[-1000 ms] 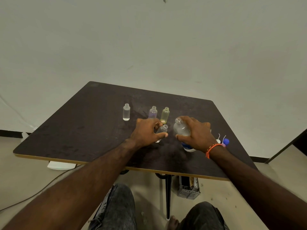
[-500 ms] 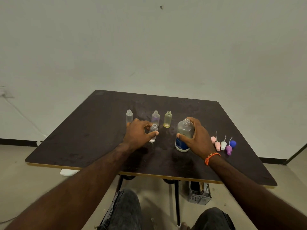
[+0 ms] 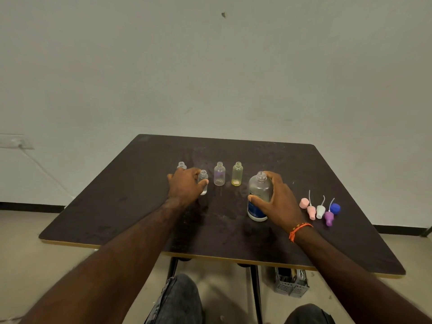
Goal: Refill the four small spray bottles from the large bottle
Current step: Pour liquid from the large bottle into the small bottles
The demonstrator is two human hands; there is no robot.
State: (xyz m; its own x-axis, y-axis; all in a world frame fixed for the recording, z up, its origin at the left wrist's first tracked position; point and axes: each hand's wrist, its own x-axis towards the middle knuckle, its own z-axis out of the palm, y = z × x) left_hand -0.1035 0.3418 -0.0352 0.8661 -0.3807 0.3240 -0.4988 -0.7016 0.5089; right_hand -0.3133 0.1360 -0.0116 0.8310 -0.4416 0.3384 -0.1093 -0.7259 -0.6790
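We see the left hand (image 3: 187,185) with its fingers (image 3: 203,183) wrapped around a small clear bottle (image 3: 203,182), which stands upright on the dark counter (image 3: 117,202). The right hand (image 3: 279,202) grips the large bottle (image 3: 259,195), uncapped and upright on the counter, our landmark. Left of the large bottle stand the yellow-tinted bottle (image 3: 237,174), then the purple-tinted bottle (image 3: 219,174), then the held one; another clear bottle (image 3: 181,165) shows just behind the left hand. Right of the large bottle lie the spray caps (image 3: 319,210) and a blue cap (image 3: 335,208).
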